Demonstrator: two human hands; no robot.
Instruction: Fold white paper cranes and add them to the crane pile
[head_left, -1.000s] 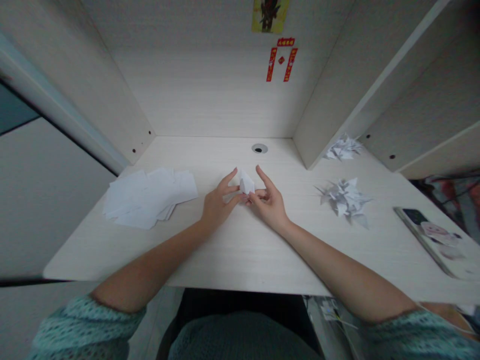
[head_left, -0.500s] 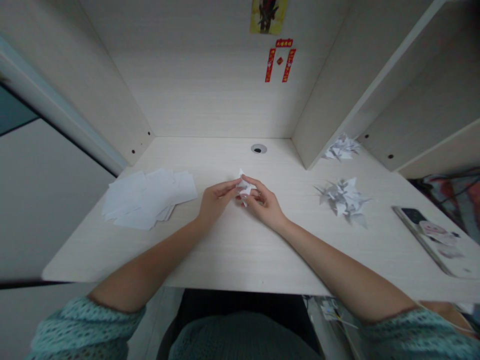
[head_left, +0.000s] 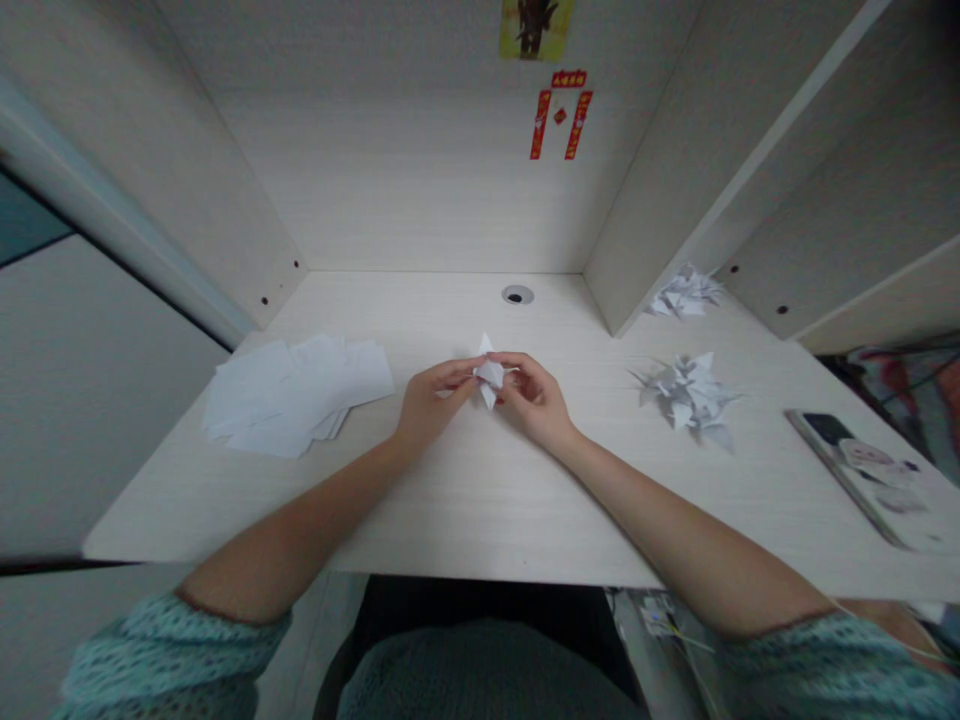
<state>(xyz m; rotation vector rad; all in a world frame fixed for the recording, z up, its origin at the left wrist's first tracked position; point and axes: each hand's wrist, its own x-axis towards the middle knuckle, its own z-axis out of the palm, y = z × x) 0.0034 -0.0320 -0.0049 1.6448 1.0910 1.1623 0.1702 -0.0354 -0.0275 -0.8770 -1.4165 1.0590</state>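
Note:
A small white origami crane (head_left: 489, 374) is held between both hands above the middle of the desk. One pointed end of it sticks up away from me, another points down toward me. My left hand (head_left: 435, 400) pinches its left side with thumb and fingers. On the other side, my right hand (head_left: 538, 400) grips it between thumb and fingertips, the remaining fingers curled. A heap of similar folded paper cranes (head_left: 690, 395) lies to the right of my right hand. Left of my left hand, white paper sheets (head_left: 292, 395) are spread in an overlapping pile.
A second heap of folded paper (head_left: 684, 292) sits behind the upright divider (head_left: 637, 250). The phone (head_left: 862, 480) lies near the desk's right edge. A round cable hole (head_left: 517, 295) is set in the white desk (head_left: 480, 500) near the back panel.
My right fingers have shifted their hold on the crane. More of it shows now, its body broader and both pointed ends more visible. My left hand has barely moved.

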